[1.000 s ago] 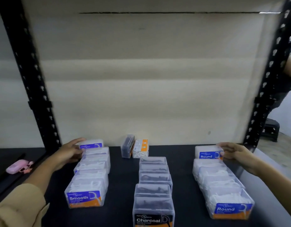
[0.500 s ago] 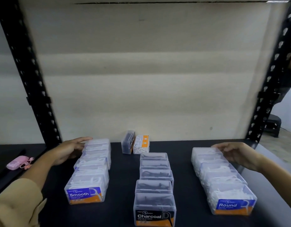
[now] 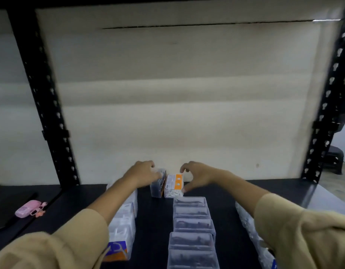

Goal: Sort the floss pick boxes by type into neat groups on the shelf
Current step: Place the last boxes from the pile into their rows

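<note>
The left hand (image 3: 143, 172) gripped the dark box (image 3: 157, 186), while the right hand's (image 3: 196, 174) spread fingers (image 3: 184, 169) bracketed the upright white box (image 3: 174, 186) just beside it.

dark box (image 3: 157, 186), white box (image 3: 174, 186), upright, touching

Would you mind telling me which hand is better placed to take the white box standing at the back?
Right. The right hand is cupped open around the white box; the left hand rests on the dark box beside it.
</note>
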Available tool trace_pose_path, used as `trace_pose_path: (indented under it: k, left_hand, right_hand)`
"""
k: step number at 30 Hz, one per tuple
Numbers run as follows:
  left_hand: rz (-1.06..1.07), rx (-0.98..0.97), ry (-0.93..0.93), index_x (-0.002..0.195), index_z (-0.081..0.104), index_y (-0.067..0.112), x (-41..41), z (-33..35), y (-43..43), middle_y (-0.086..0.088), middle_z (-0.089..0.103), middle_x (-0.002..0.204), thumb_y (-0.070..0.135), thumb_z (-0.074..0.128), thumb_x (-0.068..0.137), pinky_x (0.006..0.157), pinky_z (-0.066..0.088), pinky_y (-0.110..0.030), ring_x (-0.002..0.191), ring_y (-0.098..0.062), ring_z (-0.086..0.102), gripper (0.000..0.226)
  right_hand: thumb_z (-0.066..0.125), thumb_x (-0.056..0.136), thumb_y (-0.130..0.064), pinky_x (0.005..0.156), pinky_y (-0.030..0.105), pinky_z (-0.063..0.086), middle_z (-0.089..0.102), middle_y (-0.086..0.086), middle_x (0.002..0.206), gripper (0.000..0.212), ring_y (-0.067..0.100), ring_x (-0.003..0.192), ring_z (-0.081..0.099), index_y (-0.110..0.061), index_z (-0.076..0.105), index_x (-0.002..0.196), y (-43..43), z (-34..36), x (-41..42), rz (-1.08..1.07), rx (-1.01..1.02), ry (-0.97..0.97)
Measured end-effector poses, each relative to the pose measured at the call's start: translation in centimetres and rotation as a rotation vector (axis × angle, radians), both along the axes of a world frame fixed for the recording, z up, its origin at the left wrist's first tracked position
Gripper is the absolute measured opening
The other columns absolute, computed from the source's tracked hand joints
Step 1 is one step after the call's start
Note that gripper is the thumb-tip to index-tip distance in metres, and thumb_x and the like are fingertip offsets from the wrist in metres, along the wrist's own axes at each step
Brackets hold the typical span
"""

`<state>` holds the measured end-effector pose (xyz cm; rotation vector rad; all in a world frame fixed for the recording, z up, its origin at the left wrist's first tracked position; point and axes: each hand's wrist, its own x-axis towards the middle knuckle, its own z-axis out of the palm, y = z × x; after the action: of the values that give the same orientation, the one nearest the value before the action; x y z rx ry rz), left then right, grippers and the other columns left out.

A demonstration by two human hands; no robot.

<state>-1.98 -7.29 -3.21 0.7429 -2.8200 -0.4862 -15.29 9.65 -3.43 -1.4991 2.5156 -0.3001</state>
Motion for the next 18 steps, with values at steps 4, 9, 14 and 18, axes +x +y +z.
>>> trace_pose_path:
  k: [4,9,14,18]
  left_hand:
    - [-0.017,-0.023,-0.137,0.13,0.048,0.011,-0.9,-1.1,1.1,-0.012,0.05,0.136,0.046,0.063,0.08,0.097,0.043,-0.032,0.122,-0.028,0.05,0.062]
    - [0.016,0.001,-0.106,0.125,0.053,0.01,-0.8,-1.8,0.7,-0.013,0.056,0.129,0.025,0.066,0.078,0.091,0.048,-0.031,0.112,-0.028,0.057,0.051]
    - [0.022,0.025,-0.05,0.125,0.051,0.013,-0.9,-1.6,0.8,-0.012,0.054,0.13,0.041,0.063,0.081,0.093,0.047,-0.032,0.115,-0.028,0.055,0.054]
    - [0.038,0.005,-0.02,0.116,0.055,0.013,-0.9,-1.9,1.2,-0.014,0.058,0.12,0.035,0.058,0.085,0.081,0.047,-0.031,0.104,-0.03,0.058,0.038]
  right_hand:
    - [0.078,0.069,-0.036,0.1,0.041,0.04,0.04,0.012,0.133,0.084,0.031,0.123,0.041,-0.019,0.031,0.137,-3.8,-2.2,0.0,0.013,0.111,0.004]
    - [0.076,0.072,-0.025,0.098,0.039,0.041,0.036,0.013,0.134,0.079,0.032,0.121,0.042,-0.017,0.032,0.137,-4.7,-3.2,-0.2,0.005,0.108,0.03]
    - [0.074,0.071,-0.038,0.088,0.038,0.043,0.038,0.01,0.115,0.071,0.033,0.113,0.046,-0.016,0.04,0.129,-3.3,-2.0,-0.2,-0.053,0.104,0.01]
    - [0.059,0.079,-0.052,0.073,0.037,0.046,0.057,0.021,0.105,0.057,0.033,0.094,0.055,0.001,0.063,0.101,-1.6,-0.1,-0.2,-0.126,0.049,0.005]
